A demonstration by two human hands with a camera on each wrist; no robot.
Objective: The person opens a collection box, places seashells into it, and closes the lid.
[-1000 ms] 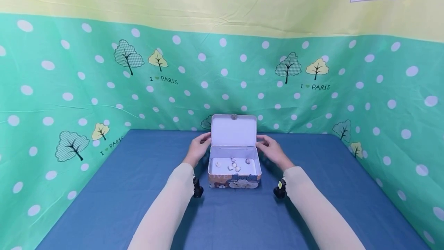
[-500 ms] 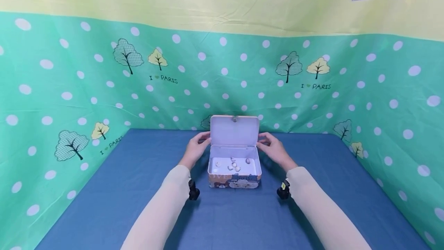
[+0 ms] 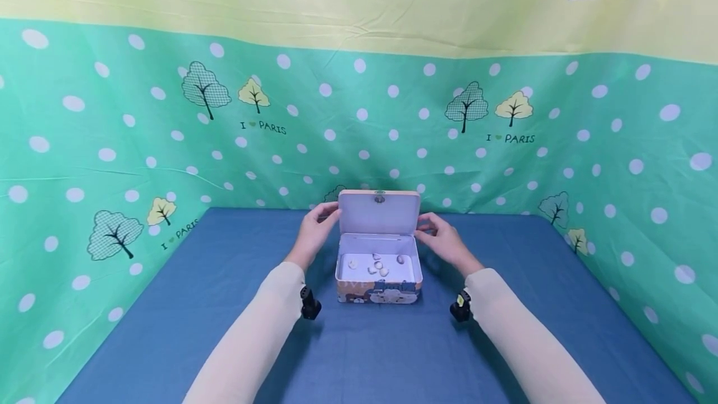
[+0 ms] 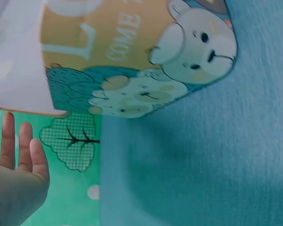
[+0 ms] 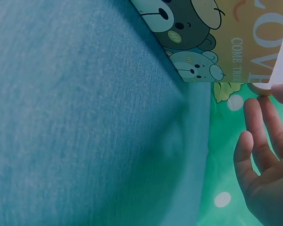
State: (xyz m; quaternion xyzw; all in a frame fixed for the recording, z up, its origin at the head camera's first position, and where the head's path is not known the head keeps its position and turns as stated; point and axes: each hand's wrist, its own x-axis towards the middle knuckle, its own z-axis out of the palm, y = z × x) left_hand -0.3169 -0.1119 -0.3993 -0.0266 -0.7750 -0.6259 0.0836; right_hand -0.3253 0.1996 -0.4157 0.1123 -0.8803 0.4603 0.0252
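A tin box (image 3: 379, 292) with cartoon bears and lettering stands on the table, its hinged lid (image 3: 379, 214) raised at the back. Several small pale, partly purplish pieces (image 3: 378, 265) lie on its white floor; their kind is too small to make out. My left hand (image 3: 314, 232) is at the lid's left edge, thumb tip right at the edge, other fingers extended. At the right, near the hinge end of the lid, my right hand (image 3: 443, 242) has its thumb close to the rim and its fingers extended behind. Both wrist views show those fingers (image 4: 24, 146) nearly straight.
Blue cloth covers the table (image 3: 370, 354). A green dotted curtain (image 3: 364, 123) hangs behind and at both sides, close to the box's back. Small black wrist cameras (image 3: 309, 304) stick out from both sleeves.
The lid has tipped slightly forward, its top edge now lower and showing more. My left hand has risen a little along the lid; the right has shifted only slightly outward. The box stays put.
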